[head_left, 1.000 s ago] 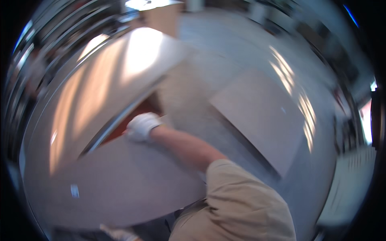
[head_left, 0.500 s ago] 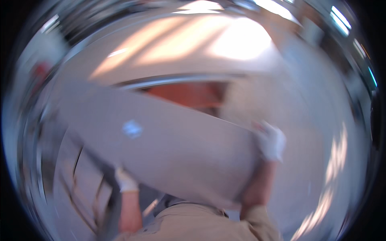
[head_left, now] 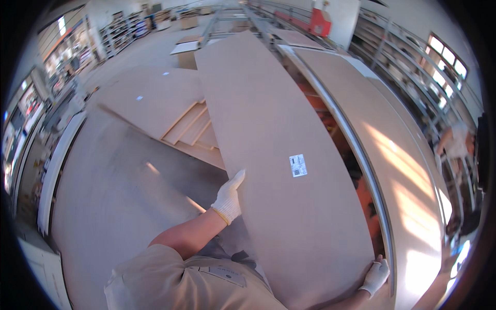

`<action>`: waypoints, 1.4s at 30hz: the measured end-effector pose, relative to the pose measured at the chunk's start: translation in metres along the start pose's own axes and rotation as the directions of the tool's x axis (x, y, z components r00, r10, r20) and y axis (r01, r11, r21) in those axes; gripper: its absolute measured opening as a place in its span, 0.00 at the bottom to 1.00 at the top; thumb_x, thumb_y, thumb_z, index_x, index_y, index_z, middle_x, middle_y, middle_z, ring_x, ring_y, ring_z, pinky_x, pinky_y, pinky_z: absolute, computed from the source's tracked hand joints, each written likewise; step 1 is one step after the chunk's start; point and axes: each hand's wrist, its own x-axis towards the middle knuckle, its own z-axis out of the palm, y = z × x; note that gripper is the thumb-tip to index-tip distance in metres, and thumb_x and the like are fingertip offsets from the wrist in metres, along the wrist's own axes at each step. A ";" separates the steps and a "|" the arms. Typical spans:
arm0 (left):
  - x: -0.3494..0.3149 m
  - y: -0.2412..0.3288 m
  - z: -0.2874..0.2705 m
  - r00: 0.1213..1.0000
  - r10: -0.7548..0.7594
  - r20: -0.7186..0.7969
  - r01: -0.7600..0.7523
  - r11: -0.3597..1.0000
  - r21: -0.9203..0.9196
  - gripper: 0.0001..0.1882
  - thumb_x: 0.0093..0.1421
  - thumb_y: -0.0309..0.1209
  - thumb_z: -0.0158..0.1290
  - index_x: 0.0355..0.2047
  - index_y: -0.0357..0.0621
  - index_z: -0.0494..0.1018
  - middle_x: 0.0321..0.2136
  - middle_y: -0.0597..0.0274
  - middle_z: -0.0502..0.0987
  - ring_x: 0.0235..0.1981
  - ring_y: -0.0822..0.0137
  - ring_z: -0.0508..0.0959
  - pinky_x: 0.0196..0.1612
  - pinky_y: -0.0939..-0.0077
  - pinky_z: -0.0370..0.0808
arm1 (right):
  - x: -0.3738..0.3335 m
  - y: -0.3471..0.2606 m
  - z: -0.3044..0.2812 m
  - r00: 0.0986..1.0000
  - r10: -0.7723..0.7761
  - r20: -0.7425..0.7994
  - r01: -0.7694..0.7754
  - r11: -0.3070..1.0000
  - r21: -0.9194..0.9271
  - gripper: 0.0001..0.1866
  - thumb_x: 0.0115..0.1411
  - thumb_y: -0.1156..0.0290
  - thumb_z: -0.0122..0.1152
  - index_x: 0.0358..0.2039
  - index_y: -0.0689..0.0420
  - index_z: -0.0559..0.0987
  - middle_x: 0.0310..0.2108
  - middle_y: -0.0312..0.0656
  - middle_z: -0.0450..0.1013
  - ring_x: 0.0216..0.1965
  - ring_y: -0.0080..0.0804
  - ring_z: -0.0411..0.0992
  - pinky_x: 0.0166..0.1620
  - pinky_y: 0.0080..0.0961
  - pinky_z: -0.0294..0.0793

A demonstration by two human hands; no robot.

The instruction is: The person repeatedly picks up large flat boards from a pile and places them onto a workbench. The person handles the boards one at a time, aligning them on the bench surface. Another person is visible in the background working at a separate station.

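Observation:
A long grey-brown board [head_left: 268,113] with a white printed label [head_left: 298,165] lies across my front and stretches away from me. My left hand [head_left: 229,198], in a white knit glove, grips its left long edge, thumb on top and fingers hidden underneath. Toward the near right corner my right hand [head_left: 375,277], in a white glove with bare fingertips, holds the right edge. Right of the board runs a metal rail [head_left: 361,155] along a bench topped by another brown panel [head_left: 351,88]. Between board and rail, orange parts show in a gap.
Left of the board, a low stack of panels [head_left: 150,103] has slatted wooden frame pieces [head_left: 191,126] beside it. Storage racks [head_left: 398,57] line the right wall, with another person [head_left: 457,142] near them. A red machine [head_left: 320,21] stands far back.
The view has turned, and the board, earlier slanting crosswise and blurred, now points away from me. Both hands keep hold of its edges; the bench is now at my right.

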 end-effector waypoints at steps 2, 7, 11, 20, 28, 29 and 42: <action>-0.006 0.027 -0.022 0.997 0.032 -0.071 -0.033 0.999 -0.011 0.22 0.73 0.42 0.58 0.60 0.43 0.75 0.55 0.58 0.80 0.57 0.55 0.79 0.61 0.53 0.77 | 0.026 -0.009 0.045 0.988 -0.105 0.110 0.093 0.990 0.110 0.21 0.71 0.66 0.56 0.24 0.68 0.72 0.21 0.62 0.69 0.23 0.58 0.66 0.33 0.52 0.66; 0.015 0.086 -0.086 0.968 0.170 -0.183 -0.186 0.980 -0.075 0.22 0.73 0.41 0.57 0.60 0.42 0.75 0.56 0.56 0.80 0.58 0.51 0.78 0.62 0.49 0.76 | 0.047 -0.128 0.134 0.947 -0.149 0.285 0.199 0.968 -0.154 0.16 0.63 0.64 0.59 0.26 0.65 0.79 0.25 0.65 0.74 0.30 0.69 0.75 0.36 0.57 0.71; 0.053 0.151 -0.144 0.912 0.196 -0.361 -0.246 0.965 -0.096 0.21 0.72 0.39 0.58 0.60 0.41 0.75 0.56 0.56 0.81 0.58 0.50 0.78 0.60 0.45 0.76 | 0.049 -0.212 0.221 0.899 -0.161 0.406 0.227 0.967 -0.118 0.14 0.61 0.65 0.58 0.28 0.64 0.81 0.29 0.63 0.77 0.35 0.67 0.77 0.41 0.57 0.75; 0.193 0.368 -0.192 0.795 0.428 -0.430 -0.448 0.892 0.060 0.22 0.69 0.33 0.61 0.59 0.38 0.73 0.54 0.55 0.80 0.54 0.55 0.81 0.56 0.51 0.79 | 0.065 -0.461 0.423 0.807 -0.222 0.547 0.356 0.922 -0.153 0.19 0.65 0.59 0.57 0.34 0.64 0.85 0.37 0.63 0.80 0.42 0.65 0.78 0.46 0.53 0.76; 0.312 0.531 -0.234 0.700 0.546 -0.461 -0.211 0.775 0.596 0.30 0.68 0.44 0.62 0.55 0.26 0.73 0.51 0.43 0.81 0.49 0.58 0.83 0.50 0.61 0.81 | 0.072 -0.734 0.630 0.594 -0.530 0.606 0.604 0.791 0.100 0.25 0.69 0.52 0.54 0.42 0.63 0.85 0.43 0.64 0.81 0.49 0.66 0.78 0.54 0.55 0.75; 0.321 0.549 -0.234 0.772 0.469 -0.430 -0.095 0.753 0.651 0.33 0.68 0.49 0.59 0.55 0.26 0.73 0.51 0.41 0.81 0.51 0.56 0.83 0.52 0.61 0.80 | 0.074 -0.763 0.655 0.566 -0.562 0.604 0.636 0.763 0.114 0.25 0.69 0.51 0.53 0.41 0.63 0.85 0.43 0.64 0.81 0.48 0.66 0.78 0.54 0.55 0.75; 0.372 0.627 -0.221 0.827 0.556 0.089 0.322 -0.598 0.734 0.38 0.71 0.55 0.49 0.68 0.35 0.64 0.73 0.44 0.58 0.76 0.40 0.50 0.77 0.44 0.46 | -0.017 -0.915 0.825 0.183 -0.788 0.588 0.877 0.401 0.265 0.33 0.72 0.51 0.50 0.73 0.51 0.71 0.76 0.53 0.59 0.78 0.59 0.47 0.79 0.59 0.37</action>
